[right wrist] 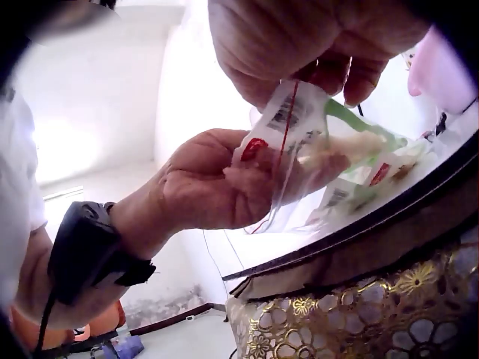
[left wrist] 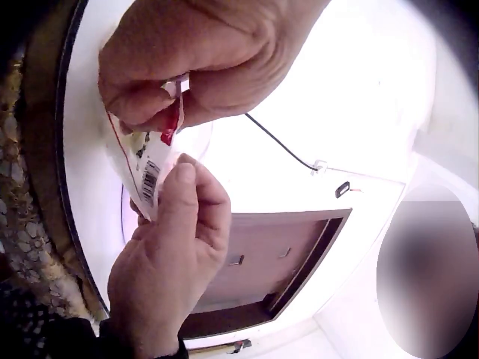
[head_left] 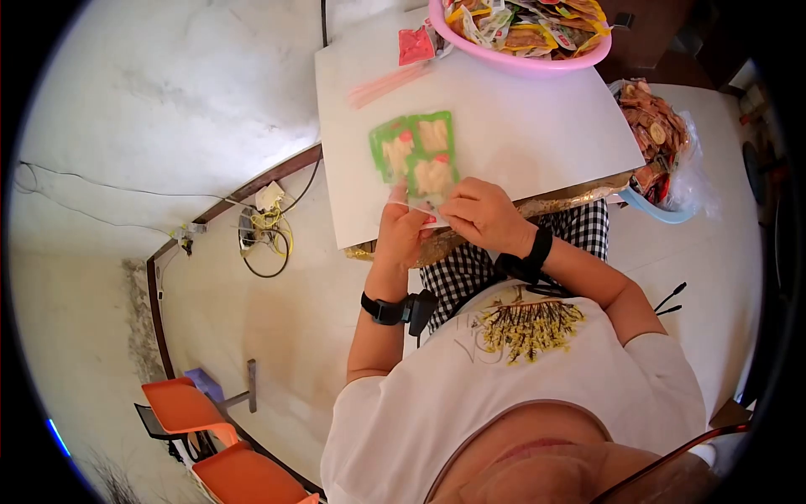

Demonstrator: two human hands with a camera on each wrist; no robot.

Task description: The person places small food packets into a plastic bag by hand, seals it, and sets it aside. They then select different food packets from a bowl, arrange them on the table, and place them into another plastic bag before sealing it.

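Both hands hold a clear plastic bag (right wrist: 288,123) with a red line, a barcode and pale pieces inside, at the table's near edge. My left hand (head_left: 403,231) grips its left side, the thumb on the plastic; in the right wrist view that hand (right wrist: 217,179) lies behind and under the bag. The fingers of my right hand (head_left: 487,217) pinch the bag's edge, seen also in the left wrist view as the lower hand (left wrist: 168,239). Just beyond the hands, green-edged packets (head_left: 433,134) with pale contents lie together on the white table (head_left: 537,118).
A pink basin (head_left: 546,69) full of packets stands at the table's far edge. Nearer the left lie pink strips (head_left: 388,86) and a red packet (head_left: 415,46). Right of the table is a blue-rimmed container (head_left: 659,210) with a bag of reddish packets (head_left: 651,126). Orange chairs (head_left: 189,407) stand lower left.
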